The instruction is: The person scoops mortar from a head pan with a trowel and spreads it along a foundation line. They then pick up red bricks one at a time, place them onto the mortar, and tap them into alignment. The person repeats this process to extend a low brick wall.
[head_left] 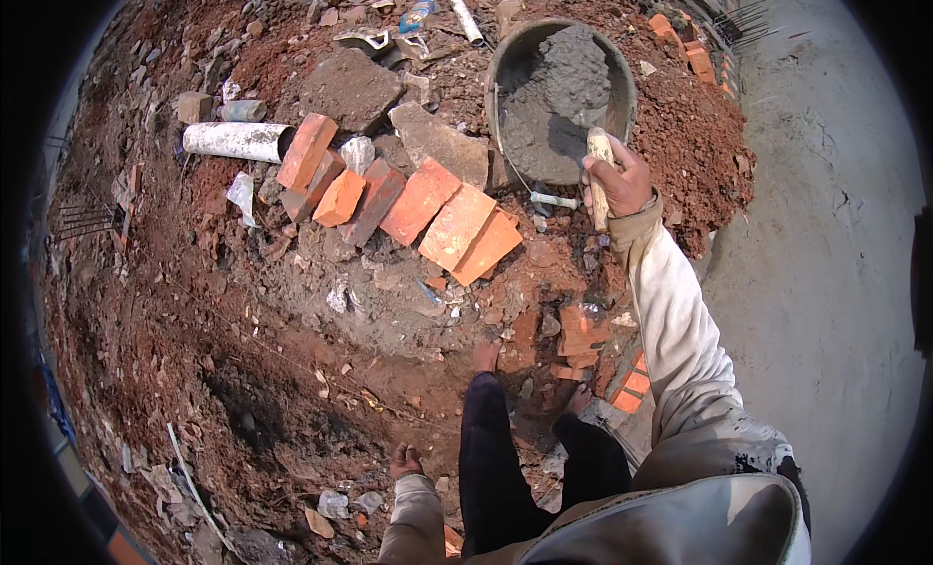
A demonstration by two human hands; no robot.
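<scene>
In my right hand point(622, 179) is the pale wooden handle of a trowel point(599, 171), with the fingers wrapped round it. The trowel's blade reaches into grey wet mortar point(571, 74) heaped in a round bucket point(494, 89), and mortar hides most of the blade. The bucket's wire handle with a pale grip point(554, 201) hangs over the near rim. My left hand point(406, 459) hangs low beside my leg, over the soil. It holds nothing that I can see, and its fingers look loosely apart.
A leaning row of orange bricks point(420, 201) lies left of the bucket. Broken concrete slabs point(350, 89) and a white pipe point(236, 141) are beyond. More bricks point(581, 334) sit near my feet, beside a low brick edge point(634, 385). Grey concrete floor point(816, 264) runs along the right.
</scene>
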